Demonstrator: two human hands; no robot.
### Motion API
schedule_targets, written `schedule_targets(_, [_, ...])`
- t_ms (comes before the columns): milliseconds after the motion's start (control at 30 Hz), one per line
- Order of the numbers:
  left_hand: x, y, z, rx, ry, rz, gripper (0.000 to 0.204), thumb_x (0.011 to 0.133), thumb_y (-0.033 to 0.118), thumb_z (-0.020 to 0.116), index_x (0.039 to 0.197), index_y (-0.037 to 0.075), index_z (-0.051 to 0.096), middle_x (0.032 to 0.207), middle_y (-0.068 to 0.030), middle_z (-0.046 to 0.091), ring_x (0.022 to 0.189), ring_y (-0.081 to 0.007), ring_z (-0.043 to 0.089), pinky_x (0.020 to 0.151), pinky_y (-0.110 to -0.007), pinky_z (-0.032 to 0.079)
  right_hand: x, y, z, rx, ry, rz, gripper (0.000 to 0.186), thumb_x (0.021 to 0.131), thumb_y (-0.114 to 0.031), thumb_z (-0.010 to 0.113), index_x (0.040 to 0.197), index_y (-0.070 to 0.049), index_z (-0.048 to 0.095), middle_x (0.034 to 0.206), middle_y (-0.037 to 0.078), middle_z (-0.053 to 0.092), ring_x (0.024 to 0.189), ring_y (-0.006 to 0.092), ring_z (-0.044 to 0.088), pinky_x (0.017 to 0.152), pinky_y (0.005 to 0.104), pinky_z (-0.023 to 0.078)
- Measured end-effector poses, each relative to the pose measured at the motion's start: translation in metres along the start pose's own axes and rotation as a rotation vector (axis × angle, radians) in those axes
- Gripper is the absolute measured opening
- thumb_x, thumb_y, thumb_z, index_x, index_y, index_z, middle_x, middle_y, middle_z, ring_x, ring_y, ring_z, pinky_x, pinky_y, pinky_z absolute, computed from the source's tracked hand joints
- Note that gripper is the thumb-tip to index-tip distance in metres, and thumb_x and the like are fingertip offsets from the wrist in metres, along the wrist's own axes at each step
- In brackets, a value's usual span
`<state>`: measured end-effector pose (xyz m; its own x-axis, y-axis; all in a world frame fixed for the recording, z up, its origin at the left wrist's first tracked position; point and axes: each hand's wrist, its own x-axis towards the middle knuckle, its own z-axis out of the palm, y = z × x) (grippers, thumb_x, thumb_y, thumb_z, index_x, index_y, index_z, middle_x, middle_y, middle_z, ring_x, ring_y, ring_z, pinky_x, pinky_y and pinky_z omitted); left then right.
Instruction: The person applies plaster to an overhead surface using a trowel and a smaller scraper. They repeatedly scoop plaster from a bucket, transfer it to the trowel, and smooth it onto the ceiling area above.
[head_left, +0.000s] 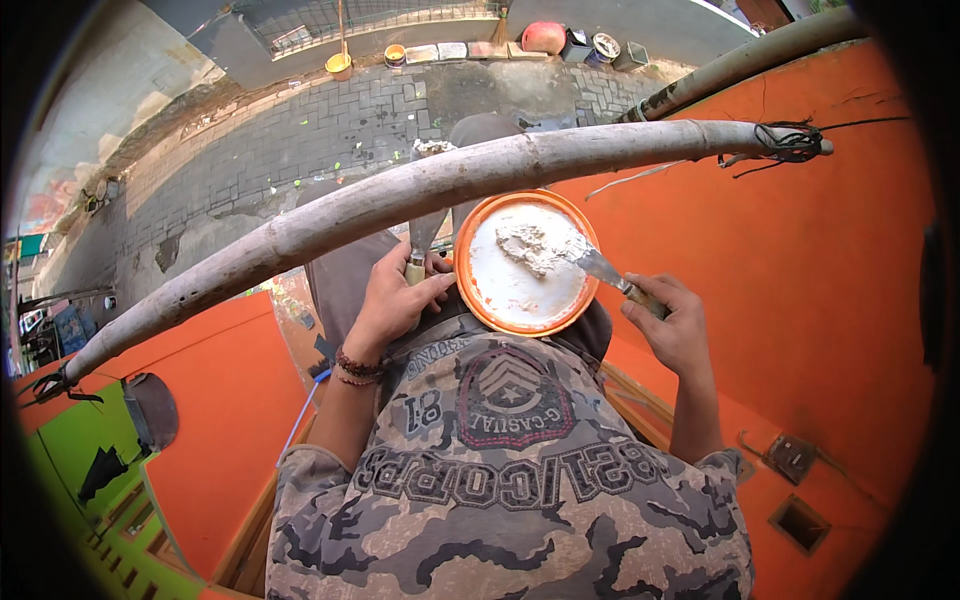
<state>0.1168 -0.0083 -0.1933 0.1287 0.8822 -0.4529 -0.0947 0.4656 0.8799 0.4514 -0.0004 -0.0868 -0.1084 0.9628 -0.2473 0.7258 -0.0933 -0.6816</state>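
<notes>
An orange-rimmed round tub point(468, 212) stands at my lap, its inside coated with smooth white paste. A lumpy heap of putty point(532, 248) sits in it. My right hand point(668, 318) is closed round the handle of a putty knife point(603, 270), whose blade tip touches the heap. My left hand point(398, 297), at the tub's left side, grips a second putty knife point(425, 238) pointing away from me. Its thumb reaches the tub's rim. The bamboo pole hides part of that blade; a dab of putty point(433, 148) shows beyond the pole.
A thick bamboo pole point(400, 195) crosses just past my hands, tied with dark cord at its right end. Orange wall point(760, 230) rises on the right. Far below lies a paved yard point(370, 120) with a yellow bucket point(339, 67) and several other containers along a wall.
</notes>
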Motion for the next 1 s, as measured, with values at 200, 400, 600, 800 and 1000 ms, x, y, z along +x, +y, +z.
schedule_targets(200, [-0.018,0.019,-0.004,0.472,0.072,0.065,0.028,0.081,0.011,0.073,0.104,0.000,0.061,0.076,-0.0047,0.063,0.071,-0.0105,0.056,0.067,-0.027,0.048,-0.008,0.002,0.017,-0.072,0.038,-0.171,0.034,0.074,-0.006,0.075,0.108,-0.004,0.071,0.087,0.011,0.065,0.075,0.0209,0.064,0.066,0.0317,0.051])
schedule_targets(400, [-0.020,0.011,-0.003,0.378,0.069,0.068,0.028,0.081,0.012,0.073,0.103,-0.001,0.062,0.076,-0.0035,0.061,0.070,-0.0105,0.053,0.067,-0.029,0.047,-0.001,0.022,0.022,-0.159,0.066,-0.152,0.035,0.072,-0.002,0.075,0.106,-0.008,0.073,0.088,0.009,0.065,0.076,0.0224,0.064,0.066,0.0334,0.052])
schedule_targets(600, [-0.018,0.004,-0.005,0.377,0.056,0.045,0.026,0.081,0.010,0.073,0.101,-0.001,0.062,0.073,-0.0010,0.060,0.065,-0.0069,0.052,0.060,-0.026,0.045,0.009,0.019,0.003,-0.043,0.021,-0.082,0.036,0.071,-0.002,0.075,0.107,-0.008,0.073,0.085,0.009,0.064,0.075,0.0203,0.065,0.064,0.0322,0.052])
schedule_targets(800, [-0.016,0.009,0.001,0.258,0.039,0.010,0.024,0.082,0.011,0.073,0.100,-0.001,0.062,0.076,-0.0007,0.062,0.069,-0.0073,0.056,0.064,-0.027,0.047,0.020,-0.017,0.010,-0.195,0.064,-0.143,0.030,0.075,-0.009,0.073,0.106,-0.009,0.073,0.082,0.011,0.065,0.071,0.0225,0.065,0.064,0.0338,0.052])
schedule_targets(1000, [-0.001,0.002,0.009,0.248,0.033,0.078,0.027,0.081,0.012,0.075,0.102,0.000,0.063,0.081,0.0000,0.063,0.072,-0.0058,0.054,0.066,-0.025,0.048,0.031,-0.030,0.017,-0.516,-0.066,-0.212,0.027,0.080,-0.018,0.068,0.105,-0.009,0.073,0.082,0.012,0.064,0.070,0.0288,0.063,0.064,0.0391,0.050])
